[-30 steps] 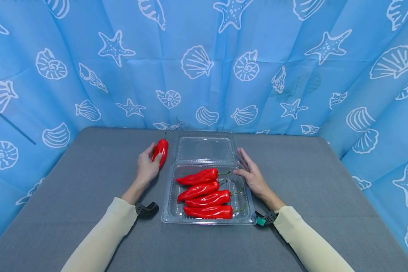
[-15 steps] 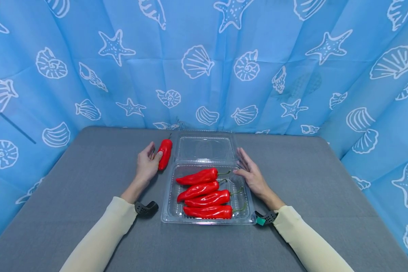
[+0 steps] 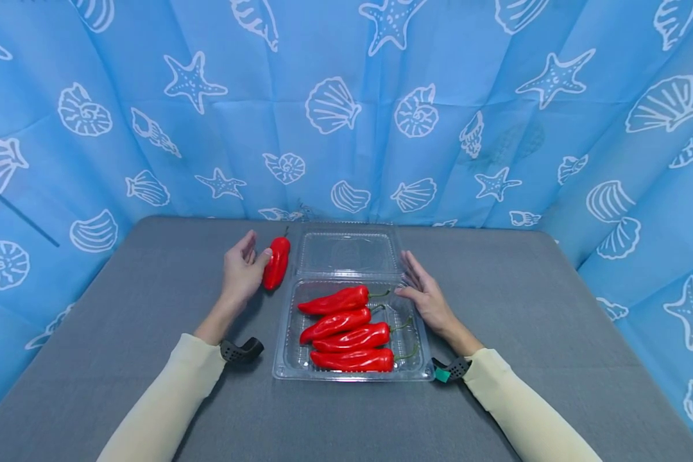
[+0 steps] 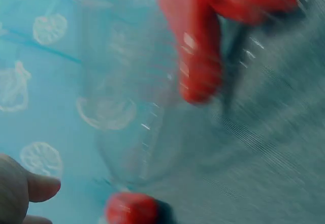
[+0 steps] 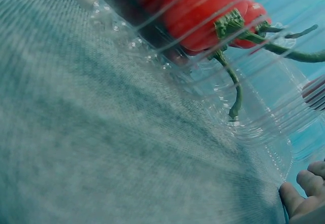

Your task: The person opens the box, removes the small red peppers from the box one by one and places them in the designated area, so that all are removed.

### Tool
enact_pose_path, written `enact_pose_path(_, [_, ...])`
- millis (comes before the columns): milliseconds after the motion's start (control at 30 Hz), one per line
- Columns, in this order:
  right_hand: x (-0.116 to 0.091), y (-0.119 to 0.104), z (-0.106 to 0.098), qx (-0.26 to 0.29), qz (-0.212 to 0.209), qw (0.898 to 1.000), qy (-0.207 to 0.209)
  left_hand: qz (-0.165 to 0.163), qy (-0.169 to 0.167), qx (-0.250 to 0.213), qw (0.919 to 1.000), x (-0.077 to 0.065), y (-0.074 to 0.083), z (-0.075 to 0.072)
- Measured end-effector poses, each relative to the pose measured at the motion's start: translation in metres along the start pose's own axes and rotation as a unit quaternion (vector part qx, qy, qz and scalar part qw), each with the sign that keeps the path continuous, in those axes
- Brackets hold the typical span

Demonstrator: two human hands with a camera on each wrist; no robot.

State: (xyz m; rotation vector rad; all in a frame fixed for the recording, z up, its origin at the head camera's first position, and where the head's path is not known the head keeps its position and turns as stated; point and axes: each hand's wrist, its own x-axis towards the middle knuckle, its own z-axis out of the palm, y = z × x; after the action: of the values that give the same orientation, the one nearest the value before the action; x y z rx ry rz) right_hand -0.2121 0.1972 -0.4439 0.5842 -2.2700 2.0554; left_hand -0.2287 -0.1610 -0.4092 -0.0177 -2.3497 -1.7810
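Note:
A lone red pepper (image 3: pixel 276 264) lies on the table left of a clear plastic clamshell box (image 3: pixel 352 376). My left hand (image 3: pixel 238 273) is just left of it, fingers relaxed, with the thumb tip right at its side in the head view. In the left wrist view, a gap shows between the thumb (image 4: pixel 43 187) and that pepper (image 4: pixel 133 209). My right hand (image 3: pixel 431 300) is at the box's right side near the hinge, its fingers extended. Several red peppers (image 3: pixel 352 360) with green stems lie side by side inside the box, stems to the right.
The box's lid (image 3: pixel 346 253) is folded back flat toward the far table edge. A grey cloth covers the table (image 3: pixel 525 289). Behind it hangs a blue curtain (image 3: pixel 381 154) with white shells and starfish. Each wrist wears a dark strap (image 3: pixel 241 351).
My left hand has let go of the lone pepper and drawn slightly left. That pepper shifted right, then a little back left. The right hand and box have stayed still.

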Motion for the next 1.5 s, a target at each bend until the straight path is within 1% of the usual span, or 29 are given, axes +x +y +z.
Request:
enact_pose_path(100, [0.0,-0.001,0.0,-0.003,-0.001,1.0,-0.001,0.027,-0.011,-0.005,0.9996,-0.003,0.014,-0.002])
enact_pose_path(167, [0.0,-0.001,0.0,-0.006,-0.002,1.0,-0.001,0.036,-0.03,-0.013,0.9988,-0.006,0.024,-0.002])
enact_pose_path(200, [0.0,-0.001,0.0,-0.008,-0.002,1.0,-0.002,0.04,-0.044,-0.024,0.9979,-0.008,0.028,-0.001])
enact_pose_path(267, [-0.001,-0.001,-0.001,-0.012,0.0,1.0,-0.003,0.049,-0.077,-0.042,0.995,-0.011,0.036,0.001])
enact_pose_path(333, [-0.001,-0.001,-0.001,-0.013,0.001,1.0,-0.002,0.062,-0.117,-0.054,0.9898,-0.015,0.044,0.004])
enact_pose_path(433, [-0.001,-0.001,-0.001,-0.013,0.005,1.0,-0.001,0.075,-0.185,-0.066,0.9777,-0.023,0.055,0.01])
enact_pose_path(500, [-0.001,-0.001,-0.001,-0.01,0.006,1.0,0.0,0.074,-0.24,-0.073,0.9651,-0.029,0.062,0.013])
enact_pose_path(567, [-0.001,-0.001,0.0,-0.008,0.006,1.0,0.0,0.069,-0.305,-0.078,0.9468,-0.035,0.067,0.017])
enact_pose_path(600, [-0.001,-0.001,0.0,-0.008,0.006,1.0,0.001,0.066,-0.337,-0.081,0.9355,-0.039,0.069,0.019])
enact_pose_path(667, [-0.001,-0.002,0.0,-0.007,0.007,1.0,0.002,0.066,-0.399,-0.086,0.9105,-0.044,0.071,0.024])
enact_pose_path(733, [-0.001,-0.002,0.0,-0.007,0.008,1.0,0.002,0.067,-0.449,-0.095,0.8857,-0.049,0.07,0.03])
enact_pose_path(800, [-0.001,-0.002,0.0,-0.007,0.008,1.0,0.002,0.064,-0.49,-0.105,0.8628,-0.053,0.067,0.037])
enact_pose_path(900, [-0.001,-0.002,0.0,-0.009,0.006,1.0,0.0,0.054,-0.542,-0.112,0.8312,-0.058,0.062,0.045])
enact_pose_path(967, [-0.001,-0.002,0.0,-0.011,0.005,1.0,0.0,0.044,-0.57,-0.109,0.813,-0.06,0.059,0.049])
enact_pose_path(1033, [-0.001,-0.002,0.0,-0.011,0.005,1.0,-0.001,0.04,-0.592,-0.103,0.798,-0.062,0.057,0.052])
enact_pose_path(1100, [-0.001,-0.002,0.0,-0.011,0.005,1.0,-0.002,0.038,-0.605,-0.102,0.7888,-0.062,0.054,0.054])
enact_pose_path(1233, [-0.001,-0.002,0.0,-0.01,0.005,1.0,-0.002,0.032,-0.621,-0.101,0.7762,-0.063,0.053,0.055])
enact_pose_path(1400, [-0.001,-0.003,0.0,-0.016,0.004,1.0,-0.001,0.016,-0.639,-0.1,0.7625,-0.062,0.053,0.053])
enact_pose_path(1500, [-0.002,-0.003,0.001,-0.018,0.003,1.0,-0.001,0.014,-0.643,-0.102,0.7593,-0.062,0.052,0.053])
